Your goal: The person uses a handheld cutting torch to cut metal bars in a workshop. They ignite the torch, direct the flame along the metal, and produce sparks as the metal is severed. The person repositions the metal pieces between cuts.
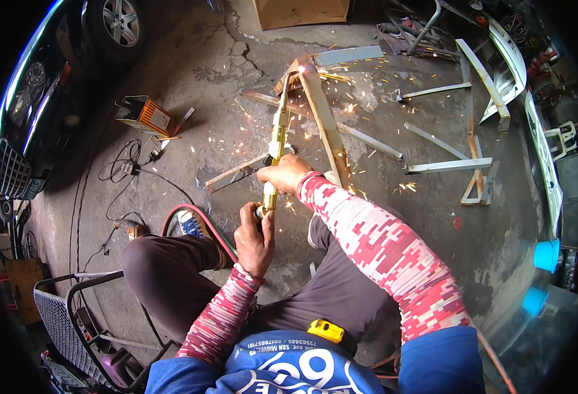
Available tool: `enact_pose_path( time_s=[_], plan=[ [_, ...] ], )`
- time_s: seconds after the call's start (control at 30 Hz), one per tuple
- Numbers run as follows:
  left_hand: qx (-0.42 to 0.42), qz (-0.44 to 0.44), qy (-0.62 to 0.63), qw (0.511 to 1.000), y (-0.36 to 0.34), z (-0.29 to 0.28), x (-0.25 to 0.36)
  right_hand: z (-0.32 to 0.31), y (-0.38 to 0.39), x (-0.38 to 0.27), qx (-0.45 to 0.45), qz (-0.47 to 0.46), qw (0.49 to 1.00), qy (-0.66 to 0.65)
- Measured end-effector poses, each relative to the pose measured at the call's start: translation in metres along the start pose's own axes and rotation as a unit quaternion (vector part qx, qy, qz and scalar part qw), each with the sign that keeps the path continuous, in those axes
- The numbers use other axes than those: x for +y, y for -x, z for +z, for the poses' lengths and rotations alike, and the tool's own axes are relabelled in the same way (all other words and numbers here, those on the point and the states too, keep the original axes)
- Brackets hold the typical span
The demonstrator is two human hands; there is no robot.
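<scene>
A brass cutting torch points away from me, its bent tip at a rusty steel frame on the floor. A bright glow shows where tip and steel meet, and sparks fly out, mostly to the right. My right hand is wrapped around the torch's body. Nearer to me, my left hand closes on the rear end of the same torch, fingers by its valve knob. Red and green hoses curve over the floor at my left leg. A yellow tape measure lies at my waist.
Several cut steel bars lie to the right. At the left are an orange-and-black metal box, tangled black cables and a parked car. A metal-framed chair stands lower left. A cardboard box sits at the far side.
</scene>
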State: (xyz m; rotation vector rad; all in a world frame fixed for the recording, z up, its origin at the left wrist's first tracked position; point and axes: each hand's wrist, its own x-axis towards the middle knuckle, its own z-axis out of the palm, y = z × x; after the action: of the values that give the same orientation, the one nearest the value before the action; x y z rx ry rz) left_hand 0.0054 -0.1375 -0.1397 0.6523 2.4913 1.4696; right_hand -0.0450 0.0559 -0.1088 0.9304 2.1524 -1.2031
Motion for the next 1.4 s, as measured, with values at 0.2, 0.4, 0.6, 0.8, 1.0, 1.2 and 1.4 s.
enact_pose_path(
  time_s=[0.2,0.4,0.6,0.8,1.0,1.2,1.4],
  plan=[
    [0.004,0.014,-0.001,1.000,-0.001,0.001,-0.001,0.001,-0.001,0.000,0.006,0.006,1.000,-0.006],
    [0.027,0.054,0.003,0.998,-0.011,0.006,-0.004,-0.008,-0.002,-0.005,0.006,0.005,1.000,-0.013],
    [0.028,0.047,-0.001,0.999,-0.011,0.007,-0.005,-0.010,0.001,-0.007,0.008,0.001,1.000,-0.001],
    [0.028,0.058,-0.001,0.998,-0.012,0.007,-0.006,-0.009,0.001,-0.007,0.012,0.008,1.000,-0.006],
    [0.025,0.054,-0.008,0.998,-0.012,0.008,-0.007,-0.008,-0.001,-0.006,0.019,0.007,1.000,0.000],
    [0.025,0.058,-0.004,0.998,-0.012,0.008,-0.008,-0.008,0.000,-0.006,0.029,0.015,0.999,0.010],
    [0.004,0.027,0.005,1.000,-0.012,0.006,-0.007,-0.009,-0.001,-0.004,0.017,-0.001,1.000,0.003]
  ],
)
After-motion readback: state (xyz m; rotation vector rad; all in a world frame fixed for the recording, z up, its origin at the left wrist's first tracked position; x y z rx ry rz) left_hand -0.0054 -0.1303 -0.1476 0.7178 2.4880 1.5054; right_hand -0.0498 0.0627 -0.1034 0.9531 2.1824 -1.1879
